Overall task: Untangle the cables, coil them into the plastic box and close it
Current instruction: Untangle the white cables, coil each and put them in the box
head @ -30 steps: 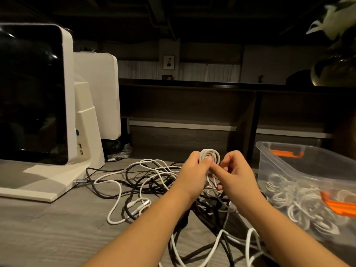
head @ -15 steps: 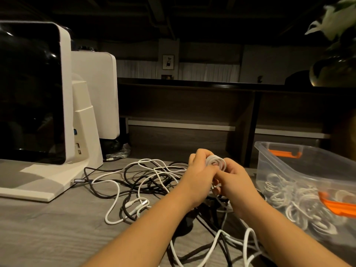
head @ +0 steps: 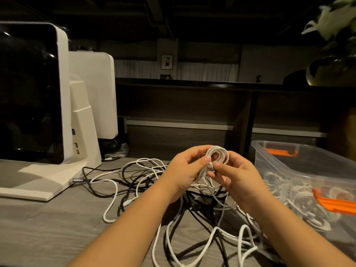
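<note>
Coil of white cable (head: 217,155) upright, loop facing the camera, pinched by left hand (head: 185,170) and right hand (head: 238,177).
Clear plastic box (head: 300,162) holds coiled white cables (head: 300,199).

Dim shop counter: white point-of-sale terminal (head: 48,105), dark wooden shelving (head: 212,112).

clear plastic box (head: 300,158) (orange clips), matt wood-grain table (head: 48,228), glossy black screen (head: 28,93).

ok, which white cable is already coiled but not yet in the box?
The white coil held up between the left hand and right hand. Other white cables lie loose on the desk or coiled inside the plastic box.
</note>
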Demonstrator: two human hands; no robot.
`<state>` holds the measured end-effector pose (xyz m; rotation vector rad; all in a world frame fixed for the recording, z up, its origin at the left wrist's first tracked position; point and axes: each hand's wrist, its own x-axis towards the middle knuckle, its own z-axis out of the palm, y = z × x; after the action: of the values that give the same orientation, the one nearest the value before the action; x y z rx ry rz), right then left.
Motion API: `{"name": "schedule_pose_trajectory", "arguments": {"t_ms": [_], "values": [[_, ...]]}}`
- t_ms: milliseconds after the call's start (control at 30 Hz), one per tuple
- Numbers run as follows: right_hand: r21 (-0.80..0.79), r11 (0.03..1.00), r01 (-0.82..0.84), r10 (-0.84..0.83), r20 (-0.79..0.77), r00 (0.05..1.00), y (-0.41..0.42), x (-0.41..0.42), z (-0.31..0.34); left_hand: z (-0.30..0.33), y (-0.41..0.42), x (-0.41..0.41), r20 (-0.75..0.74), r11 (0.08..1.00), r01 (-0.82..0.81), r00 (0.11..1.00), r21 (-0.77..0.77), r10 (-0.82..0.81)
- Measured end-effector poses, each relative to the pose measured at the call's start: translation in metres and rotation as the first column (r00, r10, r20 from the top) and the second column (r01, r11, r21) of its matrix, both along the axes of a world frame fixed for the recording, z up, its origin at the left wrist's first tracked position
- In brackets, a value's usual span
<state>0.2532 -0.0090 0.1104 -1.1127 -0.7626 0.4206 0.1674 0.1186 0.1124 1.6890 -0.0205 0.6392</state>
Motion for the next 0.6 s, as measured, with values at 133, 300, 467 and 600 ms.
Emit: {"name": "schedule_pose_trajectory", "arguments": {"t_ms": [133, 300, 467, 600], "values": [[-0.141, 0.979, 0.149, -0.118, 0.210, 0.971, -0.002, -0.002, 0.004, 0.000, -0.001, 0.002, 0.011, 0.998, 0.042, 0.999, -0.055, -0.042], [-0.174, 0.906, 0.385, -0.288, 0.413, 0.864, 0.002, -0.003, 0.020, 0.008, -0.002, 0.010, 0.047, 0.996, 0.027, 0.999, -0.084, -0.023], [-0.297, 0.694, 0.656, -0.168, 0.819, 0.548, -0.016, 0.001, 0.059, 0.024, -0.008, 0.021, 0.017, 0.993, -0.042, 0.999, 0.113, 0.041], [-0.295, 0.518, 0.803, -0.016, 0.935, 0.354, -0.042, 0.009, 0.090, 0.042, -0.025, 0.037, -0.003, 0.967, -0.050, 0.999, 0.251, 0.052]]}}
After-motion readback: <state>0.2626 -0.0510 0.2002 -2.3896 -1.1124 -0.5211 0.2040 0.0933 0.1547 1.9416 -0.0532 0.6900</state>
